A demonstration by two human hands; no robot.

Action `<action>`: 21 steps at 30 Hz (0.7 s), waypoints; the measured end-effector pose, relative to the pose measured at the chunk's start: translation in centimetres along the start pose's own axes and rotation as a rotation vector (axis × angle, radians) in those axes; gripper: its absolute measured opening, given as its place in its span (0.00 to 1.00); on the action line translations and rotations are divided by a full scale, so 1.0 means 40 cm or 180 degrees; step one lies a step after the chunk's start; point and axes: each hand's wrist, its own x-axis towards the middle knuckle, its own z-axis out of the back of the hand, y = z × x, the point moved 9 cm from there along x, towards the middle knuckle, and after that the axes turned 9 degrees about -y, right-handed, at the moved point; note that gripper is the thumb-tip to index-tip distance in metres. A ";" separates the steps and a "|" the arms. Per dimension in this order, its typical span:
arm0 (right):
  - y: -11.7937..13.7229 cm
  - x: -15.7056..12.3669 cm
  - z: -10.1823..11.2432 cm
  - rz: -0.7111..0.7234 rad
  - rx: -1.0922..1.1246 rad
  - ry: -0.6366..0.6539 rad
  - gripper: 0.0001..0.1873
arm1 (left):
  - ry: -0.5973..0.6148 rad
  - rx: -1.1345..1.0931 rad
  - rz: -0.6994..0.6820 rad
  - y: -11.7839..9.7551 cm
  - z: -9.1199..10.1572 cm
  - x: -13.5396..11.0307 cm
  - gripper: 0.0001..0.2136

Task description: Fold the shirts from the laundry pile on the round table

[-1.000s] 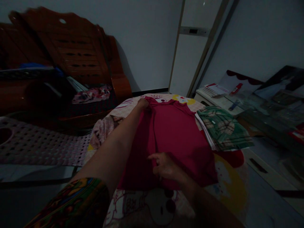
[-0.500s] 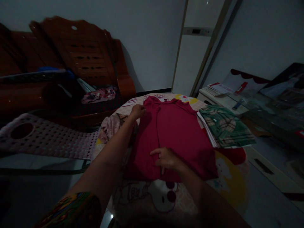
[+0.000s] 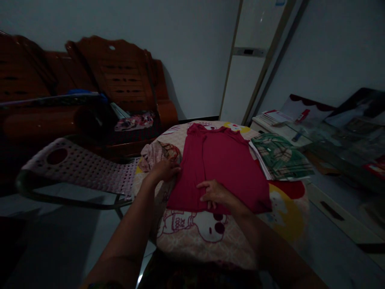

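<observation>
A dark red garment (image 3: 221,166) lies spread flat on a round table covered with a cartoon-print cloth (image 3: 210,237). My left hand (image 3: 164,170) rests at the garment's left edge, fingers curled on the fabric. My right hand (image 3: 215,192) lies flat on the lower middle of the garment, fingers stretched out and pressing it down.
A folded green plaid cloth (image 3: 279,160) sits to the right of the garment, and a crumpled pinkish cloth (image 3: 156,154) to the left. A pale perforated plastic chair (image 3: 81,170) stands at left, wooden chairs (image 3: 120,80) behind it. Papers cover a low cabinet (image 3: 282,122) at right.
My left hand slid down the garment's left edge from the shoulder toward me. My right hand stayed on the lower middle. The view shifted back and left.
</observation>
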 end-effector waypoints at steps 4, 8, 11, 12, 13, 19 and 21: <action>0.000 -0.009 0.005 0.0001 -0.0045 -0.0112 0.35 | 0.0360 -0.0026 -0.0032 -0.018 -0.042 -0.074 0.23; -0.009 -0.006 0.010 0.0065 -0.0024 -0.0183 0.33 | 0.0227 -0.0080 -0.0062 -0.031 -0.053 -0.104 0.19; -0.014 -0.007 0.009 0.0173 -0.0202 -0.0203 0.30 | 0.0281 -0.0024 -0.0091 -0.032 -0.061 -0.112 0.13; -0.012 -0.009 0.010 0.0242 -0.0306 -0.0256 0.29 | 0.0311 -0.0017 -0.0068 -0.029 -0.062 -0.114 0.11; -0.007 -0.013 0.012 0.0328 -0.0408 -0.0328 0.28 | 0.0340 -0.0003 -0.0032 -0.025 -0.061 -0.115 0.11; 0.033 -0.059 0.050 0.0582 -0.0768 -0.0707 0.19 | 0.0088 0.0197 0.0223 -0.028 -0.016 -0.099 0.10; 0.057 -0.081 0.100 0.0805 -0.1000 -0.1064 0.15 | -0.0273 0.0078 0.0103 -0.070 0.018 -0.076 0.14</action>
